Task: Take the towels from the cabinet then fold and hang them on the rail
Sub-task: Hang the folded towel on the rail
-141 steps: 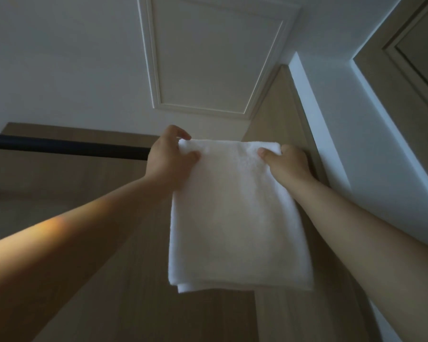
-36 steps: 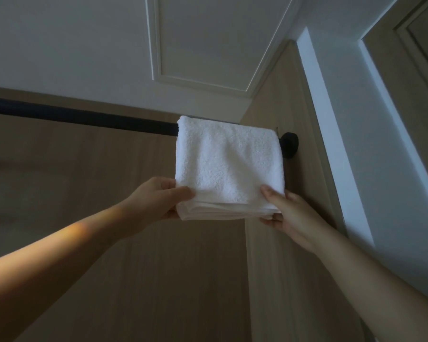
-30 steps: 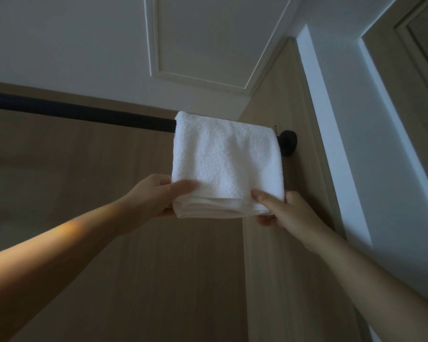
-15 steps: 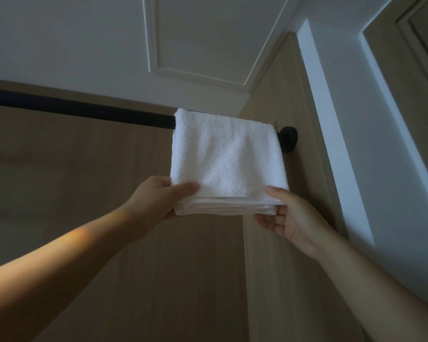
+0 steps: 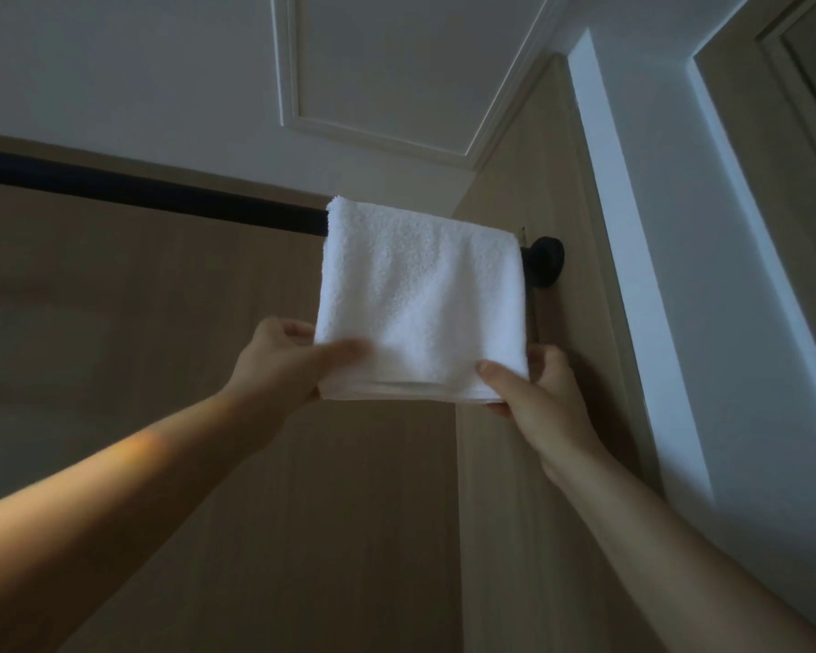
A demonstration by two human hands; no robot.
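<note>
Two bare forearms reach up from the bottom corners. The left hand (image 5: 283, 365) pinches the lower left corner of the towel (image 5: 420, 299), its thumb laid across the front, slightly blurred, and its fingers tucked behind. The right hand (image 5: 542, 398) pinches the lower right corner the same way, thumb in front and fingers curled behind.

The towel is white terry with a nubbly pile. It is folded into a compact rectangle with several layered edges stacked along its bottom. It hangs draped over the rail (image 5: 152, 195), at the rail's right end, with its top fold wrapped over the bar and its front face flat.

The rail is a black round bar that runs in from the left edge and ends just beyond the towel in a round black wall mount (image 5: 545, 261). Behind it stand light wood-grain panels (image 5: 161, 440) that meet in a corner. Above is a white ceiling (image 5: 114, 63) with a raised rectangular moulding (image 5: 373, 129). To the right is a white wall (image 5: 655, 228), then a wood-toned door frame (image 5: 801, 77).

Count: one towel, one rail, one mount, two hands.
</note>
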